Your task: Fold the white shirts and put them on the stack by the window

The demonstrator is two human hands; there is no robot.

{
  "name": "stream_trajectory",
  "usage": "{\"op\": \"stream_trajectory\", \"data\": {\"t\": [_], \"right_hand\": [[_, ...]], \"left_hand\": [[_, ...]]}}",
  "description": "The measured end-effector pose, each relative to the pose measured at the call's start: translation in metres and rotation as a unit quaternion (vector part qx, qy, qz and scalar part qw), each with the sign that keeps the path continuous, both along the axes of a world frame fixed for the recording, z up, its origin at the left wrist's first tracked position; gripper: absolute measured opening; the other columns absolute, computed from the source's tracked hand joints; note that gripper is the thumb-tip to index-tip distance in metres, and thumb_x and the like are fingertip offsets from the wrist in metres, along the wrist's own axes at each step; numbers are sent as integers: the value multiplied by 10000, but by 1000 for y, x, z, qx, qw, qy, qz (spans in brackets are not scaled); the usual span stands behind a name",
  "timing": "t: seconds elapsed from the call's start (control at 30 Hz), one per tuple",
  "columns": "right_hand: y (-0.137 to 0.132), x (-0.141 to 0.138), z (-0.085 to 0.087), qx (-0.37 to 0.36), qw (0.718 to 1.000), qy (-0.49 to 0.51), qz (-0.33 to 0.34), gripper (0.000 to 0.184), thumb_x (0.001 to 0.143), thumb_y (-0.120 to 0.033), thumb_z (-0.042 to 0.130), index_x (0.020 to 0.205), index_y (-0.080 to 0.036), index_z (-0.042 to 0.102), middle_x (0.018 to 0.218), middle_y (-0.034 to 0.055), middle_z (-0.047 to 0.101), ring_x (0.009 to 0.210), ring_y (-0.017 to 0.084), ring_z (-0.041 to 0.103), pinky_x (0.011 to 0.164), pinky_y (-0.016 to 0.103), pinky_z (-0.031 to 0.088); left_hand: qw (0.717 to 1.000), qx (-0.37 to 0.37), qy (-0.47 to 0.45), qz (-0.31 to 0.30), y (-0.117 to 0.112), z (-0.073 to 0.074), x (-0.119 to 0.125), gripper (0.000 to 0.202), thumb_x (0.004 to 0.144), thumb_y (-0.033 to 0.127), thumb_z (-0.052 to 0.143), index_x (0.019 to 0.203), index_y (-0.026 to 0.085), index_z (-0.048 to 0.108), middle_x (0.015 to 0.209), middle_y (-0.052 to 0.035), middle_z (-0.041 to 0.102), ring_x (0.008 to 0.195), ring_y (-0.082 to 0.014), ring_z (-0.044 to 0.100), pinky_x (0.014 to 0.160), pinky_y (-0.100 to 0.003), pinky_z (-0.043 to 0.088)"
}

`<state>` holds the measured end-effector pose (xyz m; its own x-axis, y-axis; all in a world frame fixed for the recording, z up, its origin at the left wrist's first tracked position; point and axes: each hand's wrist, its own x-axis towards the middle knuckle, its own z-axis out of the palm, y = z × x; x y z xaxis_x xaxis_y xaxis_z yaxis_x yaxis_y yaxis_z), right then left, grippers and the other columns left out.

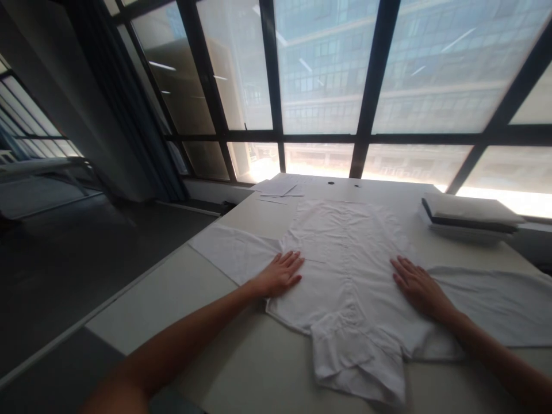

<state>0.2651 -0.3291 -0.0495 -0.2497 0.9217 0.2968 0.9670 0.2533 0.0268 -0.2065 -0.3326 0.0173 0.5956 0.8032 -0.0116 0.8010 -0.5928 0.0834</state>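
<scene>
A white garment, which looks like a long-sleeved shirt, lies spread on the white table with its sleeves out to both sides. A gathered line runs down its middle, and a crumpled folded part hangs toward me at the near end. My left hand rests flat on its left side, close to where the left sleeve joins. On the opposite side, my right hand lies flat with fingers stretched, beside the right sleeve. Neither hand grips the cloth.
Sheets of paper lie at the table's far left. At the far right sits a stack of flat folders or books. Large framed windows rise behind the table, with a dark curtain to the left.
</scene>
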Motion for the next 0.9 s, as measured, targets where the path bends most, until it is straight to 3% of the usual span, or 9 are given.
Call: {"op": "stream_trajectory", "data": {"t": [0.1,0.2,0.3,0.37,0.47,0.6,0.77,0.9], "right_hand": [[-17,-2,3,-15,1000,3,-13,572,1039,-397,230,1506,-154,453,1574,138,408,1453,269,376,1161,487,334],[-29,-7,9,-21,999,2,-24,567,1038,-380,237,1511,-148,447,1582,143,392,1460,272,361,1164,488,327],[-33,-13,16,-23,999,-1,-31,562,1039,-360,239,1514,-140,443,1579,159,392,1458,278,365,1166,492,320],[-33,-16,21,-29,999,-4,-34,557,1037,-346,250,1518,-135,437,1578,165,389,1458,282,364,1165,494,320],[-34,-19,23,-36,999,-6,-35,554,1035,-335,265,1518,-125,436,1580,170,384,1463,283,355,1163,492,320],[-40,-13,20,-31,999,-2,-34,548,1038,-337,265,1518,-137,440,1580,159,389,1463,275,356,1168,484,312],[-53,-5,21,-33,999,-8,-40,543,1040,-312,254,1515,-127,443,1577,171,390,1456,283,365,1175,484,291],[-56,-40,38,-50,995,-7,-85,547,1019,-292,314,1479,-37,463,1555,259,381,1476,356,302,1168,563,244]], "left_hand": [[997,-53,52,-6,-8,13,-12,655,1051,561,237,1610,222,192,1676,-111,82,1546,-292,65,1216,-545,114],[987,-115,112,-2,-5,39,-11,662,1038,538,323,1606,224,194,1672,-138,76,1541,-326,81,1191,-615,113],[980,-133,149,17,3,59,14,561,1032,397,381,1555,196,331,1642,-175,224,1521,-334,191,1182,-635,108],[987,-112,112,18,4,61,44,512,1039,328,339,1528,178,376,1615,-172,308,1509,-301,247,1199,-598,116],[997,-75,2,-12,-2,45,94,517,1053,325,277,1550,197,330,1617,-124,329,1504,-240,270,1220,-535,143],[996,-70,-40,-40,-12,12,137,543,1046,405,310,1559,228,326,1641,-101,278,1524,-286,202,1209,-574,156],[996,-25,-69,-60,-13,-9,144,556,1060,463,259,1566,241,321,1649,-81,261,1534,-265,169,1224,-551,125],[996,1,-67,-54,-11,-13,146,563,1064,454,244,1568,215,319,1637,-89,292,1527,-258,198,1226,-544,139]]}}
